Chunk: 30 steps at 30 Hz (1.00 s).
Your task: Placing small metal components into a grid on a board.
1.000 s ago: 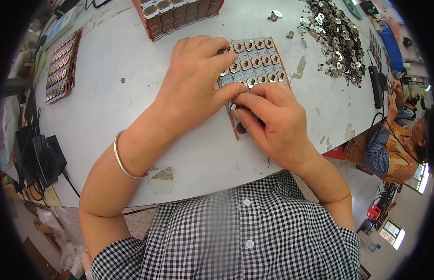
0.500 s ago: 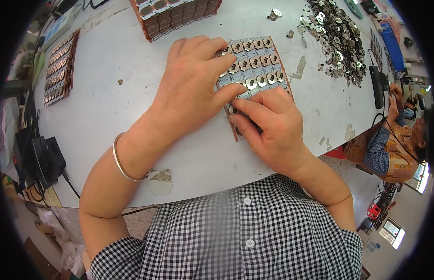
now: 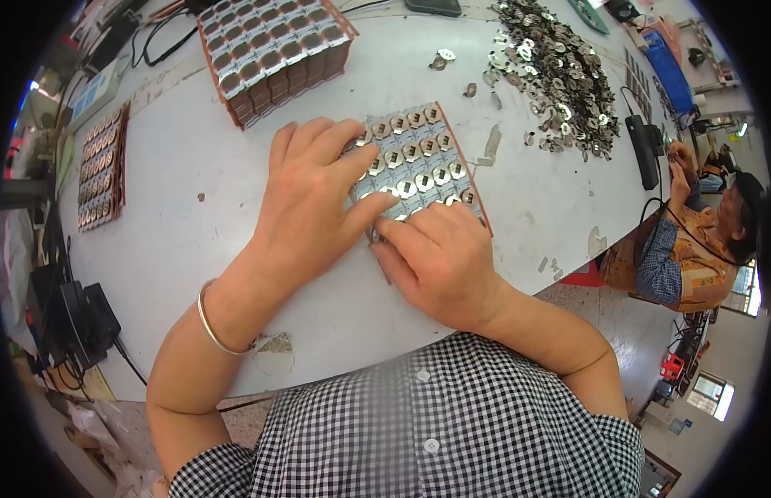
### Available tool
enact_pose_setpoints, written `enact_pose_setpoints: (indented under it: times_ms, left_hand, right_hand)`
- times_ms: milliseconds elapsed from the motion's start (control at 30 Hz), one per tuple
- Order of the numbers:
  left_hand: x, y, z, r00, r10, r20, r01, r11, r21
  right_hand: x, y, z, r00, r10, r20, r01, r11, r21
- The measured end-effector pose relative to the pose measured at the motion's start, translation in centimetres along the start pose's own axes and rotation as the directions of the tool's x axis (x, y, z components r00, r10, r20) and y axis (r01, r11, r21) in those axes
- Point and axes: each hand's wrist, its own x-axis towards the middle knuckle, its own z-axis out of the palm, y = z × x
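Grey panel (image 3: 423, 159): shifted down-left in view | left fingers (image 3: 359, 163): spread across it | right fingers (image 3: 410, 239): grasp hidden, unclear

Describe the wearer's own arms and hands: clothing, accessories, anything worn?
Left hand and right hand are both ungloved. A thin, plain silver-coloured bangle circles the left wrist; nothing shows on the right wrist. Both forearms are uncovered, with short black-and-white checked sleeves matching the shirt. No cables on either arm.
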Motion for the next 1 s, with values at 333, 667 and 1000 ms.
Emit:
enact_pose_setpoints:
  times_ms: [333, 667, 1000]
  left_hand:
    - [0.1, 0.1, 0.2, 0.999, -0.007, 0.041, 0.008, 0.999, -0.034]
    - [0.1, -0.1, 0.2, 0.999, 0.013, 0.052, -0.011, 0.999, -0.045]
    - [-0.1, -0.3, 0.3, 0.997, 0.032, 0.074, -0.033, 0.999, 0.012]
  right_hand:
    - [7.6, 12.3, -3.8, 0.987, 0.104, -0.121, -0.113, 0.991, -0.075]
    - [10.3, 14.6, -2.8, 0.972, 0.194, 0.131, -0.171, 0.971, -0.166]
    - [1.2, 6.7, -7.5, 0.838, 0.408, 0.362, -0.537, 0.733, 0.418]
